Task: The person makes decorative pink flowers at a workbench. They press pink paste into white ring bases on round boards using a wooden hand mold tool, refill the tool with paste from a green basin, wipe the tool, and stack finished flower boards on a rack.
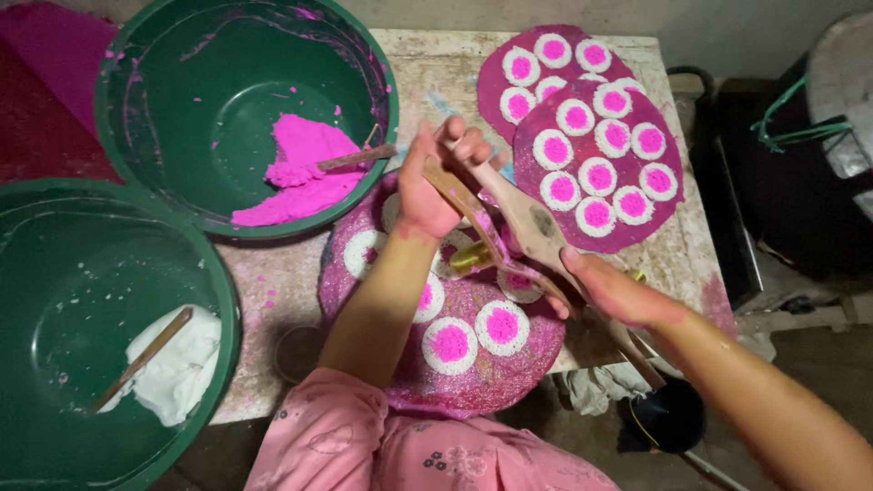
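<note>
My left hand grips the upper arm of a wooden hand press, and my right hand holds its long lower handle. The press has a brass cylinder at its middle and hangs over a round pink woven mat. On that mat lie several white rings with pink centres. Both hands are stained pink.
A green basin with pink dough and a stick stands at the back left. A second green basin with white dough and a stick is at the front left. Two filled mats lie at the back right of the worn table.
</note>
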Demonstrator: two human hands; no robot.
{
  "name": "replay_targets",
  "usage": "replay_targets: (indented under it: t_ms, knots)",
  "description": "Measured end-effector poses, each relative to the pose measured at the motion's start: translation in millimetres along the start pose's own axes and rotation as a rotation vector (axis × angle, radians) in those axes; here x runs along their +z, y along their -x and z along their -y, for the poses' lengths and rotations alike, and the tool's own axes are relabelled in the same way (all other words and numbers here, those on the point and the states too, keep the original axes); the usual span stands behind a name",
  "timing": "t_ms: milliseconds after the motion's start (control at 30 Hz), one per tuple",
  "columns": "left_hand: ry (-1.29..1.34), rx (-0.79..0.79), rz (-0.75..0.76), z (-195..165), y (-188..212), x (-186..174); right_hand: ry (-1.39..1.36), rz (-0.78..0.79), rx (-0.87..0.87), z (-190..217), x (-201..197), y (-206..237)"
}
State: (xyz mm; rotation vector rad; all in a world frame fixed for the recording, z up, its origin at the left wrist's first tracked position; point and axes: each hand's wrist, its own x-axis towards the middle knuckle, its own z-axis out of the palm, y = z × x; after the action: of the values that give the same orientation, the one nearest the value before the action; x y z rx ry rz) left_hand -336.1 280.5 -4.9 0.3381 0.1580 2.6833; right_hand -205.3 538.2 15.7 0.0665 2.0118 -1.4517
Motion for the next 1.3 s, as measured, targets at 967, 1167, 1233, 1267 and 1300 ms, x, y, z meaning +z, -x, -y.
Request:
replay_targets:
  t_ms: [967,1167,1233,1267,1300]
  knots:
    - [-2.094,0.298,-0.469,-106.1,154.0,-30.3,0.050,-0.253,-0.582,-39.8,86.2,-5.5]
    - [-2.104,0.230,-0.805,-99.7,191.3,-76.9,-0.378,-0.309,-0.668,-42.6,117.1,25.8]
    - [-1.660,0.109,-0.835,-102.7,189.9,-84.2,-0.446,-0.329,-0.639,-39.2,124.1,29.0]
    - [-1.280,0.122,-0.773,-100.8,192.0,-81.0,-0.478,-0.338,-0.627,-37.5,126.6,29.8]
    - [-0.903,0.127,-0.696,-97.9,198.2,-78.3,-0.490,-0.351,-0.628,-36.0,128.7,30.6]
